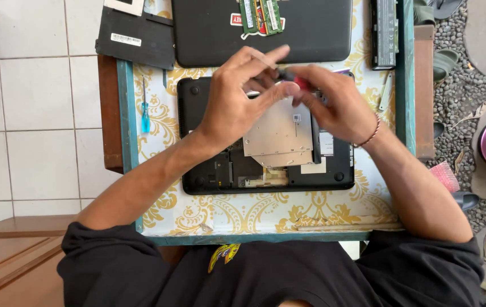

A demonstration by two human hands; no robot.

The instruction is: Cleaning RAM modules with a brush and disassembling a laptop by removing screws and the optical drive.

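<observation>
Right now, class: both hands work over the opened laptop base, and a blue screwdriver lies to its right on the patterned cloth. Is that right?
Not quite. The head view shows the blue screwdriver lying to the left of the opened laptop base, not the right. Both the left hand and right hand do work over it, on the patterned cloth.

matt black plastic laptop base [209, 170], brushed grey metal drive [280, 136], glossy patterned tablecloth [254, 213]

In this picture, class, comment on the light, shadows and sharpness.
Head view: soft, even daylight, no harsh glare; faint shadows under the left hand and right hand on the opened laptop; hands slightly blurred, the blue screwdriver sharp.
</observation>
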